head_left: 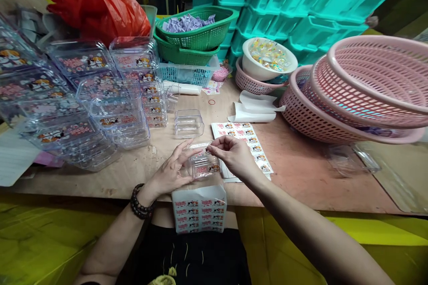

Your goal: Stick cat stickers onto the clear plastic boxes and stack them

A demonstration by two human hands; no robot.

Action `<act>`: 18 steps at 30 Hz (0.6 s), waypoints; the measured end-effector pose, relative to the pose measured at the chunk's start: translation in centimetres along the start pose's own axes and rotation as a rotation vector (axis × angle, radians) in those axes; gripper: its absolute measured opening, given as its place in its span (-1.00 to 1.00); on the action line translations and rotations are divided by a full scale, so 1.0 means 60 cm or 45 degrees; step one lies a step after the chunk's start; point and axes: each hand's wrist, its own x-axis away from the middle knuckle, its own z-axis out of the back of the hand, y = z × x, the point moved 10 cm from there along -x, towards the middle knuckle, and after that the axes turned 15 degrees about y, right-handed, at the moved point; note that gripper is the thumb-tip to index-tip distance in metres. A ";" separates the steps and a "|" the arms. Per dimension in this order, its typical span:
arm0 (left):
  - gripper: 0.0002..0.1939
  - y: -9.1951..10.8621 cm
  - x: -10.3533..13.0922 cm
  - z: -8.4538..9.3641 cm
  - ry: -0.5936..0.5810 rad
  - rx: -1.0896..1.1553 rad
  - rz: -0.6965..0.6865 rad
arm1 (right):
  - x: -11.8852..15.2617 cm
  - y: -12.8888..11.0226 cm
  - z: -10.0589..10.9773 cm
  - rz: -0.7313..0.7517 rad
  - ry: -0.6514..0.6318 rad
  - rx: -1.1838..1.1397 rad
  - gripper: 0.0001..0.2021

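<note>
Bench, L to R. Far L: stacks of clear boxes (123, 120) w/ cat decals, some piled at a slant; red bag (96, 4) behind them. Near L: white paper (16, 156) on the table (290, 164), partly under the stacks. L hand (170, 168) (dark bead bracelet (142, 202) at the wrist) grips the L end of the work box (203, 171), thumb on the near side, fingers on the far side. Far, L of ctr.: two green baskets (214, 44), one in the other, the upper w/ lilac ribbons (187, 23). Spare box (189, 124) on the table, just far of the work box. Work box lies flat near the table's near edge, btwn the hands, decal on its near side. Below it, a decal sheet (200, 211) hangs past the edge. R hand (236, 156) is over the box's R end, thumb & index tips closed together; can't tell if a decal is btwn them (too small). Just R, partly under that hand: more sheets (259, 147). Farther back: curled white paper (252, 117), then a white bowl (250, 60) of small packets, set in a pink basket. Far R: teal crates (301, 0), stacked; nearer, large pink baskets (334, 80), tilted.
</note>
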 end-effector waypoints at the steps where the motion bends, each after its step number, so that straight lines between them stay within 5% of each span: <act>1: -0.22 0.001 0.000 0.000 -0.002 -0.002 0.001 | 0.000 -0.001 0.000 0.017 0.003 0.026 -0.72; 11: -0.30 0.006 -0.003 0.004 0.034 0.004 -0.044 | 0.011 -0.033 0.012 0.253 0.077 0.606 -0.82; 18: -0.29 -0.003 -0.001 0.004 0.024 0.042 0.013 | 0.004 -0.032 0.047 0.204 0.166 0.948 -0.41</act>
